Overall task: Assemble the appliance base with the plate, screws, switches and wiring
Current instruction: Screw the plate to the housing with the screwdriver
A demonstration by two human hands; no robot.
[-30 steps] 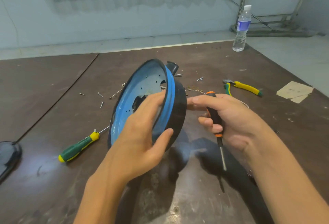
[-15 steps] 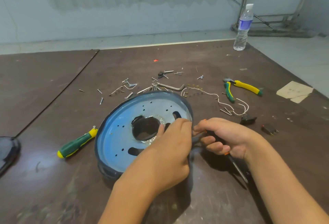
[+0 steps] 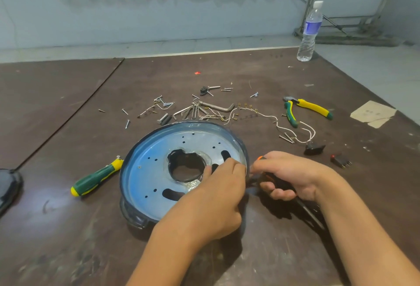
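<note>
View from a head-worn camera, looking down at a dark brown table (image 3: 68, 228). At the centre lies the appliance base (image 3: 134, 219), a round black housing resting flat, with a blue metal plate (image 3: 147, 172) sitting inside it. The plate has a large jagged centre hole, several slots and small screw holes.

The left hand (image 3: 218, 199) grips the base at its right rim, with the thumb on the plate and the fingers curled over the edge. Just beside it, the right hand (image 3: 293, 176) is wrapped around an orange-and-black screwdriver (image 3: 311, 214). The handle end points toward the base and the shaft points back toward the person.

Beyond the base lie loose screws (image 3: 127, 123), hex keys (image 3: 218, 107) and a tangle of white wiring (image 3: 268, 118) that leads to a black rocker switch (image 3: 314, 148). A smaller switch (image 3: 340, 160) sits apart to the right. A green-and-yellow screwdriver (image 3: 95, 177) lies left of the base, touching or nearly touching its rim.

The step in hand appears to be seating and steadying the plate in the base — no screw can be seen in its holes. The next move likely calls for lining up the holes, fetching a screw from the far pile, and turning the screwdriver round so its tip faces the work — all while the left hand keeps the base from shifting.
</note>
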